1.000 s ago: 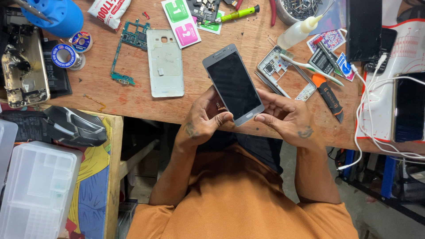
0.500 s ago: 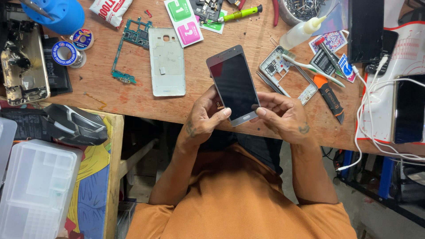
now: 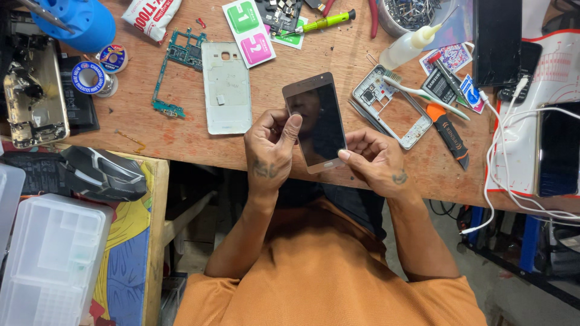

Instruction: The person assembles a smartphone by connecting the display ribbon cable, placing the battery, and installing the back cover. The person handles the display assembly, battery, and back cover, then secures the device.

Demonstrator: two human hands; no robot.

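I hold a gold-edged phone screen panel (image 3: 320, 124) with a dark glass face over the front edge of the wooden workbench (image 3: 181, 136). My left hand (image 3: 273, 145) grips its left side, thumb resting on the glass. My right hand (image 3: 374, 160) pinches the lower right corner near the home button. The panel stands nearly upright in view, top edge away from me.
A white phone back cover (image 3: 226, 87) and a green circuit board (image 3: 175, 66) lie to the left. A metal phone frame (image 3: 393, 105), toothbrush (image 3: 423, 93), orange-handled tool (image 3: 447, 130), glue bottle (image 3: 411, 45) and a black tablet (image 3: 496, 42) sit right. Clear plastic box (image 3: 51, 259) at lower left.
The panel has swung from tilted to nearly upright and come a little closer to me. My left thumb has moved up onto the glass.
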